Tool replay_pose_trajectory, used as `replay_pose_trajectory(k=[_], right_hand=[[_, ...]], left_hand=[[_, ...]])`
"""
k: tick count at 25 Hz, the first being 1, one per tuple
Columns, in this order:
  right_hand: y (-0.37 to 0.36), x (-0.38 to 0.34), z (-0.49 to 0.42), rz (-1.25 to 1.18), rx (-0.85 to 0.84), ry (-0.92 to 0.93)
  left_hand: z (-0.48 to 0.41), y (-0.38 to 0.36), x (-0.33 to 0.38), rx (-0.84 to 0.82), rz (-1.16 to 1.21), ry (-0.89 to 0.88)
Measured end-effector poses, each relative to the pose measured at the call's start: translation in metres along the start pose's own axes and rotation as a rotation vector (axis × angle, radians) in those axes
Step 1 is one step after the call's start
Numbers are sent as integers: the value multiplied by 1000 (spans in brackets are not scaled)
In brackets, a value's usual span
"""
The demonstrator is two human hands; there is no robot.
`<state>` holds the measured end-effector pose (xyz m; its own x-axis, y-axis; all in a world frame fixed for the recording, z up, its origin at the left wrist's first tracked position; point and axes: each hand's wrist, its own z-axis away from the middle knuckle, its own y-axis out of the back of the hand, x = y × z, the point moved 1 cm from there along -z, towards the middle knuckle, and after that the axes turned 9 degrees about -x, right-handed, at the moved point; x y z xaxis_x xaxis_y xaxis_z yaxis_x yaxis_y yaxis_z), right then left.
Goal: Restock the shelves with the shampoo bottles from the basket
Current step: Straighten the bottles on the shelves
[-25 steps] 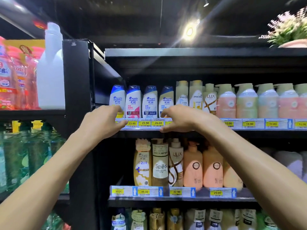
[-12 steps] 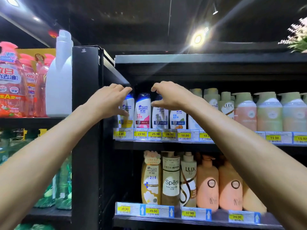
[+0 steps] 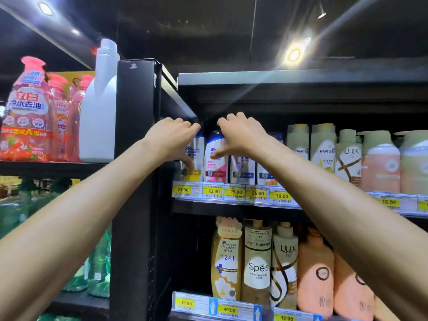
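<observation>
Head view: a row of Head & Shoulders bottles [image 3: 242,169] is seen upright at the front of the upper shelf [image 3: 231,203]. The basket is not in view, so remaining stock cannot be judged. The leftmost bottle [image 3: 197,156] is gripped by the left hand [image 3: 171,137], with fingers curled over its top and thumb on its front. The pink-labelled bottle [image 3: 215,169] beside it is gripped likewise by the right hand [image 3: 240,135].

Looking up at a dark ceiling [image 3: 208,24], squinting into a glaring spotlight [image 3: 294,54] upper right, spotting two small round lamps [image 3: 45,8] upper left, facing black shelves [image 3: 301,78] split by a tall black post [image 3: 135,112]
</observation>
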<state>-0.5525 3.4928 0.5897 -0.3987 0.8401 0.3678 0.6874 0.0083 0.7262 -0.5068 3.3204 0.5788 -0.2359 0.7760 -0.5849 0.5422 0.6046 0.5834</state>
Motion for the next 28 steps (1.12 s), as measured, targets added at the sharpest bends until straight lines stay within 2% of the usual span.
replay_pose_trajectory(k=[11, 28], right_hand=[[-21, -4, 7, 73, 125, -27], [-31, -1, 2, 5, 122, -16]], left_hand=[[3, 1, 3, 26, 4, 3], [-8, -9, 7, 32, -20, 12]])
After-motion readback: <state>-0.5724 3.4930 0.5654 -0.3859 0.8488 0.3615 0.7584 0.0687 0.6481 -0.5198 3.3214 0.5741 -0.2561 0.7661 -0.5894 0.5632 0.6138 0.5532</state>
